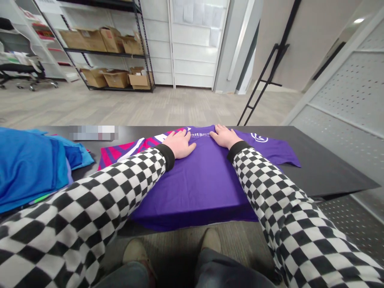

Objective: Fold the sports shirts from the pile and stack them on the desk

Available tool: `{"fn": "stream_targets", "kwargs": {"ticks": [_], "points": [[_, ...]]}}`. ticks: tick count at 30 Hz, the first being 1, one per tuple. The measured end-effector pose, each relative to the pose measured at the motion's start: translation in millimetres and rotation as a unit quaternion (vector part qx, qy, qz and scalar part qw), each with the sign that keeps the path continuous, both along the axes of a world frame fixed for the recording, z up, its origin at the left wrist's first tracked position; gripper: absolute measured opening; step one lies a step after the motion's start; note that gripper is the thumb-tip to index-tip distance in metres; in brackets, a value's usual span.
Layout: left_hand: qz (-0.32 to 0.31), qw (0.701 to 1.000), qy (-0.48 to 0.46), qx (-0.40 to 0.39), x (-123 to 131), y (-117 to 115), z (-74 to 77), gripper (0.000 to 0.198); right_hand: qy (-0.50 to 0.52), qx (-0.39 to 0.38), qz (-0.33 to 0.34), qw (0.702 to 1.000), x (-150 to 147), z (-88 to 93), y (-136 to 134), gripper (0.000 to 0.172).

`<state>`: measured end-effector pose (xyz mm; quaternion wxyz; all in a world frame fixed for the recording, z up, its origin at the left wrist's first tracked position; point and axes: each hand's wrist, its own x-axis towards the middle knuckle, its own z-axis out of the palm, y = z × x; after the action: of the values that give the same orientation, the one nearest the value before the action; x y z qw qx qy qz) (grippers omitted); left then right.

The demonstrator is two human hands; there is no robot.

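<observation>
Black surface [330, 172] fills the middle of the view, grey floor beyond it, black metal shelving rack [141, 52] holding cardboard boxes [93, 40] at the back, office chair [24, 68] far left. Pile of blue garments [30, 168] sits at the left end of the surface, partly under the left arm, with a magenta and purple striped garment [126, 150] laid out just beside it. Purple T-shirt [198, 188] lies mid-surface directly in front of the person, body smoothed flat, near edge hanging over the front of the surface, one sleeve out to the right with a white logo [259, 138] on it. Both hands are fully open, palms down on the shirt, gripping nothing; pressing flat like this looks meant to hold the cloth smooth and stop it shifting. Left hand [180, 145] is near the striped garment, right hand [225, 136] close by, white print [199, 134] between them, checkered sleeves [279, 188] running back to the person
</observation>
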<state>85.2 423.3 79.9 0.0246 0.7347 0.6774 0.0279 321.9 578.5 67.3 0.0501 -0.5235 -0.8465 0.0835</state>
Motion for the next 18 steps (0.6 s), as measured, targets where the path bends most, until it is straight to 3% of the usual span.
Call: {"fn": "stream_targets", "kwargs": {"ticks": [4, 10, 13, 18], "points": [[0.026, 0.998, -0.014, -0.056, -46.9, -27.8, -6.5, 0.103, -0.003, 0.0, 0.007, 1.0, 0.1, 1.8, -3.3, 0.079], [0.091, 0.992, -0.023, -0.084, -119.2, -42.5, -7.7, 0.096, 0.003, 0.002, 0.012, 1.0, 2.0, 1.0, -2.8, 0.08], [0.091, 0.992, -0.022, -0.085, -124.9, -38.8, -6.0, 0.091, 0.004, 0.002, 0.011, 1.0, 2.8, 0.4, -2.3, 0.08], [0.088, 0.996, 0.019, -0.014, -108.5, -49.0, 4.4, 0.078, 0.003, 0.02, 0.014, 1.0, 4.6, -2.9, -1.0, 0.077]]}}
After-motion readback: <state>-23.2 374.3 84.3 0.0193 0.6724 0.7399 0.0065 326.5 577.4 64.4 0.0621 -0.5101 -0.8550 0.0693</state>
